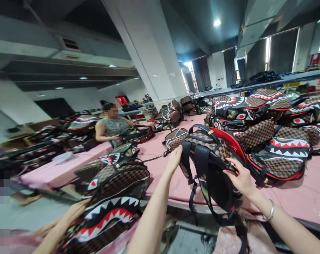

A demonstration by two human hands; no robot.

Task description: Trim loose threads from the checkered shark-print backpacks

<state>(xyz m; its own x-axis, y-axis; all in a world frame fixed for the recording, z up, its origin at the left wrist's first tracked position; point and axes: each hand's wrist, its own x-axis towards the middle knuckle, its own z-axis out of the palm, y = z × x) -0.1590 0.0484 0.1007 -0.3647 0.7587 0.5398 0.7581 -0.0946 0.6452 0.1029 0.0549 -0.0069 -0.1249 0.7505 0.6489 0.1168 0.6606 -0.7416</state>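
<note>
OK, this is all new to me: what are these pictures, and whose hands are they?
There is only one picture, and no robot. A camera on a person's head looks forward and down at their own bare hands. The left hand holds one side of an upright backpack; the right hand pinches its other side, near the red-lined opening. More shark-mouth backpacks lie on the pink-covered table. The arms at lower left belong to somebody else, beside another backpack. A further person stands beyond.
</note>
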